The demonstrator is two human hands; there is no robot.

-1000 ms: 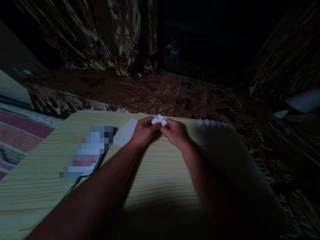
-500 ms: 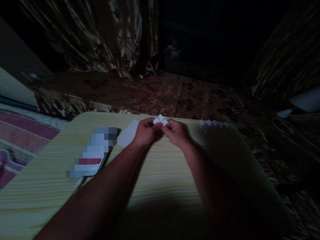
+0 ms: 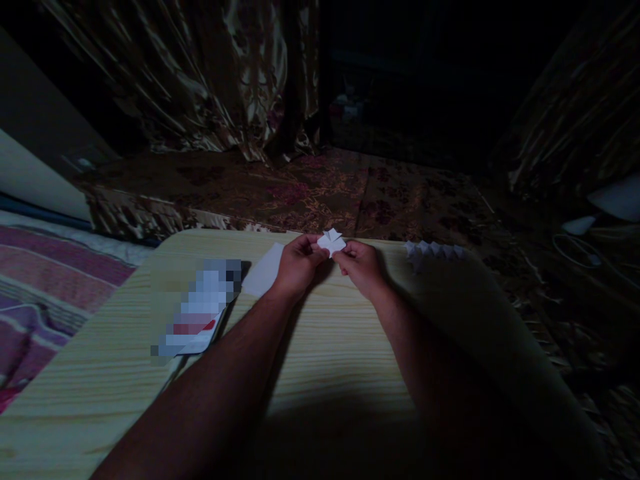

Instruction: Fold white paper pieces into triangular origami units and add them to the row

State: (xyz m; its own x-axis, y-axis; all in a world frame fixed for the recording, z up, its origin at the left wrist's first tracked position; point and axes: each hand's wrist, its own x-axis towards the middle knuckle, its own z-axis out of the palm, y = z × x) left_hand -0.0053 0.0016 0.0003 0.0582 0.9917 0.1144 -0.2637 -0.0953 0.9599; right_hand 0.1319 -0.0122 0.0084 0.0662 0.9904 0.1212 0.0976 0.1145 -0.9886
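Near the far edge of the wooden table (image 3: 320, 373), a small white folded paper (image 3: 331, 244) is held up between my two hands. Its top shows pointed flaps with slits between them. My left hand (image 3: 300, 267) pinches its left side, with the thumb on the near face. On the opposite side my right hand (image 3: 363, 267) grips the lower right corner between thumb and fingers. The fingertips behind the paper are partly hidden. Just left of my left hand lies a flat white paper sheet (image 3: 263, 270).
A phone-like device (image 3: 200, 317) with a blurred-out screen lies on the table's left. Several small folded paper pieces (image 3: 435, 249) stand in a row at the far right. Beyond are a patterned cloth-covered ledge (image 3: 300, 190), curtains (image 3: 240, 73), a striped bed cover (image 3: 65, 267) and a white cable (image 3: 575, 250).
The folded paper has turned a little in my fingers; its lower part now shows as a flatter face. My thumbs sit closer together. The whole view has shifted slightly.
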